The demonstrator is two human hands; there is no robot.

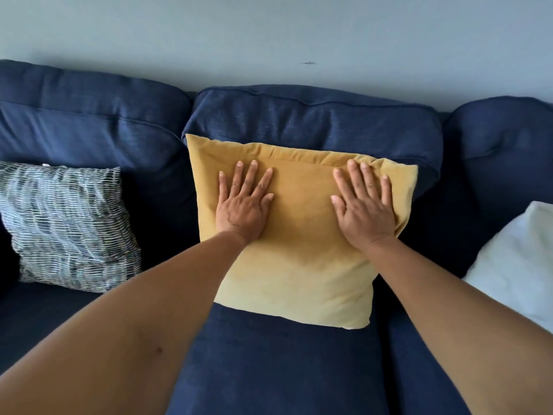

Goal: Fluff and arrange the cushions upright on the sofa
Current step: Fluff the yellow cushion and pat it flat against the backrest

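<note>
My left hand (243,209) and right hand (365,209) lie flat, fingers spread, on the mustard-yellow cushion (294,265), which stands upright against the navy sofa (314,121) backrest, under both palms.

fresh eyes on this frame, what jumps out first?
The mustard cushion dead centre, leaning on the navy sofa backrest, with the left hand and right hand pressed flat on its front, fingers spread. A striped cushion sits at left, a white cushion at the right edge.
</note>
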